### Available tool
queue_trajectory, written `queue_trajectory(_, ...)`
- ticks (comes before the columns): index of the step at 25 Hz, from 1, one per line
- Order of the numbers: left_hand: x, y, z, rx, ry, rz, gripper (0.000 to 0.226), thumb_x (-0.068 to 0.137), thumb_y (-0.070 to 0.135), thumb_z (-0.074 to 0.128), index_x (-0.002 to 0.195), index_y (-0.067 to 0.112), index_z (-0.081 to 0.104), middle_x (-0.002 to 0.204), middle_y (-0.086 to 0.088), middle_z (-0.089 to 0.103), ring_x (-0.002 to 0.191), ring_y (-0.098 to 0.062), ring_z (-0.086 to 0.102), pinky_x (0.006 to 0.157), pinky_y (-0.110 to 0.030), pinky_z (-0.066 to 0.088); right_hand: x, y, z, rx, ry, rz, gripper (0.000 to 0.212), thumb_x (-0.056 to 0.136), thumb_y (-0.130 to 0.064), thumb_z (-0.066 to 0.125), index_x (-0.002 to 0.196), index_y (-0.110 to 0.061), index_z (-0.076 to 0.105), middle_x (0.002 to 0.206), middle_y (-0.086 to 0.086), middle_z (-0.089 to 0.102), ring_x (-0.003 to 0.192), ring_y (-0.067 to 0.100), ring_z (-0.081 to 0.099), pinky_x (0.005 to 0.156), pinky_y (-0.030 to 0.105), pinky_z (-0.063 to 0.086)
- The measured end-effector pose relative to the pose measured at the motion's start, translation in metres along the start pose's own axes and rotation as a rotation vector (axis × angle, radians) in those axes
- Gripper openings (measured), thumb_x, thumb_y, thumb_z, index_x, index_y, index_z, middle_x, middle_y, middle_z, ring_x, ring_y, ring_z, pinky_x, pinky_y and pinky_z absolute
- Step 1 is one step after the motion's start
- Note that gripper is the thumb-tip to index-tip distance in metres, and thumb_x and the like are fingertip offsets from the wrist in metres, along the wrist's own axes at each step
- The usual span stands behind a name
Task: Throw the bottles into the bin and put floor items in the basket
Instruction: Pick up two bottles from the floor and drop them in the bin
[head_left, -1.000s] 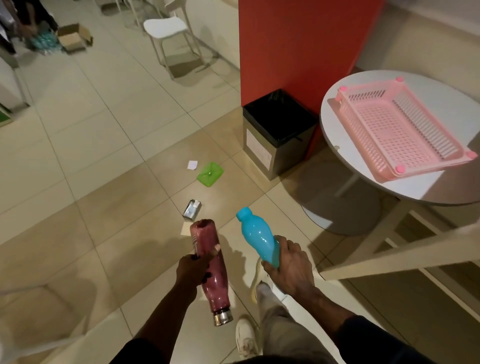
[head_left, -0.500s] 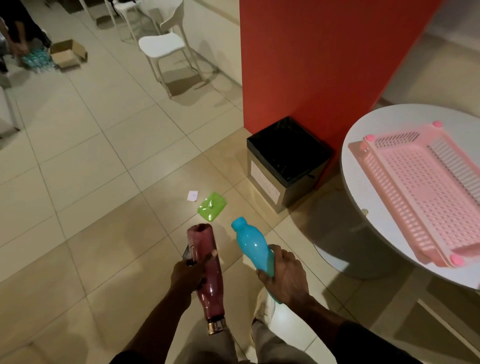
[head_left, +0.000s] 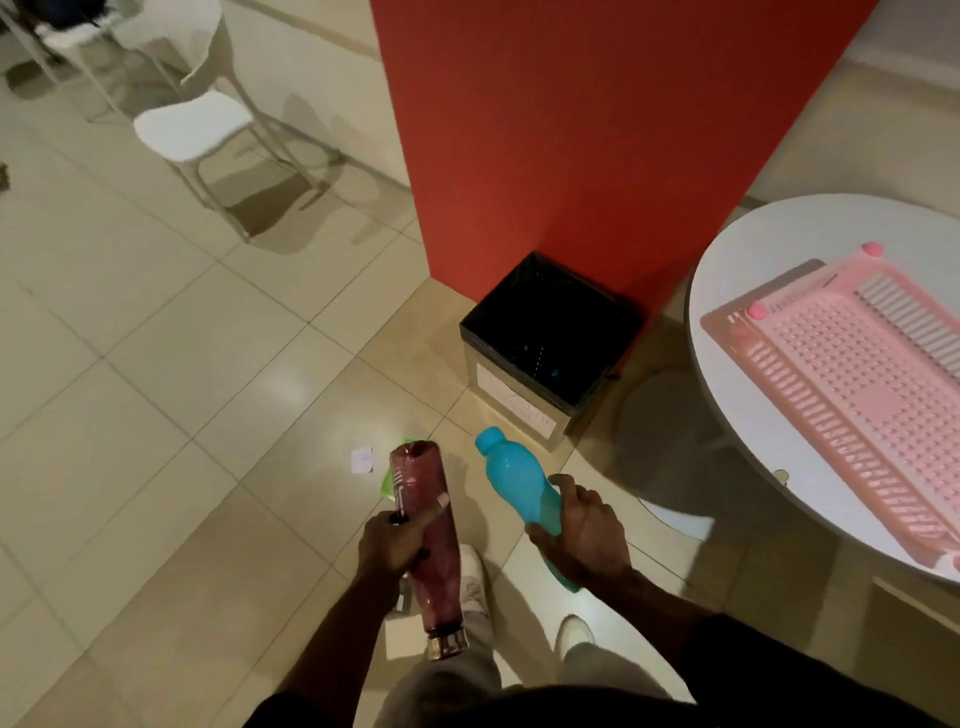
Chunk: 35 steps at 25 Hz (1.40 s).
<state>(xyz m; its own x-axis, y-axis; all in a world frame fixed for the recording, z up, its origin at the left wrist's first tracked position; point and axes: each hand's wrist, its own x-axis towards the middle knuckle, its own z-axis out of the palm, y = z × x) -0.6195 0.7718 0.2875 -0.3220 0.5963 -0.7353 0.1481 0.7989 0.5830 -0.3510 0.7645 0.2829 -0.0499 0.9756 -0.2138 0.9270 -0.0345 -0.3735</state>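
My left hand (head_left: 396, 540) grips a dark red bottle (head_left: 426, 525) around its middle, its metal end pointing back toward me. A bright blue bottle (head_left: 514, 475) is held by my right hand (head_left: 584, 530), cap pointing toward the bin. The square bin (head_left: 550, 343), lined with a black bag and open at the top, stands on the floor against the red wall, just beyond both bottles. A pink slatted basket (head_left: 852, 395) lies on the round white table (head_left: 737, 291) to the right. A green lid (head_left: 387, 480) and a white paper scrap (head_left: 362, 460) lie on the floor, the lid mostly hidden by the red bottle.
A red wall (head_left: 571, 130) rises behind the bin. White chairs (head_left: 197, 130) stand at the back left. My shoes and trouser legs (head_left: 574, 636) are below my hands on the beige tiled floor (head_left: 156, 415).
I have stepped closer to the bin, which now sits nearer and more central. Both bottles stay in my hands. The small metal item on the floor has dropped out of sight behind the red bottle.
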Motion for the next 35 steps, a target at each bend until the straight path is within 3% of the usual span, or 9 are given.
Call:
queue_trajectory(4,0.047,0.060,-0.014,0.102,-0.052,0.040,0.058,0.066,0.067,0.091,0.091,0.016,0.078,0.071,0.004,0.080,0.061,-0.018,0.078,0.052,-0.028,0.057,0.042,-0.021,-0.009,0.058,0.083,0.110,0.073,0.081,-0.063,0.068,0.134,-0.016,0.050,0.100,0.006,0.069,0.086,0.026,0.068,0.071,0.031,0.049)
queue_trajectory(10,0.098,0.135,0.017,0.202,-0.133,0.054,0.068,0.069,0.077,0.083,0.092,0.012,0.078,0.075,-0.003,0.081,0.064,-0.023,0.079,0.061,-0.033,0.061,0.096,-0.014,-0.026,0.109,0.080,0.246,0.072,0.086,-0.065,0.059,0.138,-0.019,0.043,0.113,0.005,0.068,0.099,0.025,0.066,0.079,0.031,0.051)
queue_trajectory(14,0.124,0.179,0.061,0.196,-0.100,0.076,0.078,0.062,0.084,0.076,0.094,0.012,0.075,0.079,-0.006,0.080,0.060,-0.022,0.078,0.054,-0.029,0.058,0.141,0.014,-0.033,0.177,0.099,0.330,0.070,0.088,-0.068,0.056,0.137,-0.019,0.042,0.114,0.005,0.068,0.099,0.025,0.067,0.082,0.038,0.058)
queue_trajectory(19,0.160,0.229,0.113,0.203,-0.120,0.002,0.076,0.063,0.077,0.087,0.091,0.008,0.077,0.077,-0.008,0.081,0.067,-0.030,0.080,0.062,-0.037,0.064,0.197,0.059,-0.046,0.248,0.052,0.430,0.076,0.086,-0.073,0.057,0.135,-0.017,0.043,0.115,0.005,0.067,0.099,0.024,0.067,0.083,0.039,0.058)
queue_trajectory(22,0.186,0.261,0.147,0.225,-0.191,-0.036,0.070,0.074,0.065,0.087,0.102,0.003,0.075,0.086,-0.015,0.081,0.071,-0.035,0.079,0.067,-0.041,0.064,0.234,0.082,-0.053,0.305,-0.003,0.488,0.076,0.084,-0.070,0.063,0.136,-0.018,0.041,0.117,0.003,0.065,0.101,0.022,0.066,0.086,0.040,0.058)
queue_trajectory(26,0.222,0.300,0.183,0.267,-0.288,-0.133,0.066,0.078,0.051,0.091,0.114,0.002,0.068,0.098,-0.017,0.079,0.085,-0.034,0.078,0.062,-0.036,0.056,0.277,0.105,-0.049,0.301,-0.056,0.554,0.077,0.085,-0.067,0.065,0.139,-0.017,0.041,0.119,0.003,0.065,0.104,0.023,0.066,0.089,0.039,0.056)
queue_trajectory(31,0.281,0.338,0.226,0.356,-0.387,-0.067,0.078,0.069,0.058,0.093,0.123,0.010,0.062,0.111,-0.014,0.075,0.103,-0.036,0.074,0.087,-0.048,0.062,0.326,0.134,-0.029,0.321,-0.072,0.722,0.076,0.083,-0.069,0.065,0.136,-0.018,0.044,0.117,0.006,0.069,0.103,0.027,0.067,0.087,0.042,0.057)
queue_trajectory(35,0.328,0.349,0.250,0.429,-0.401,-0.070,0.088,0.067,0.056,0.095,0.133,0.009,0.060,0.107,-0.012,0.073,0.095,-0.031,0.073,0.072,-0.038,0.059,0.360,0.143,-0.010,0.372,-0.041,0.870,0.079,0.083,-0.068,0.067,0.137,-0.017,0.043,0.117,0.009,0.069,0.104,0.032,0.068,0.084,0.040,0.056)
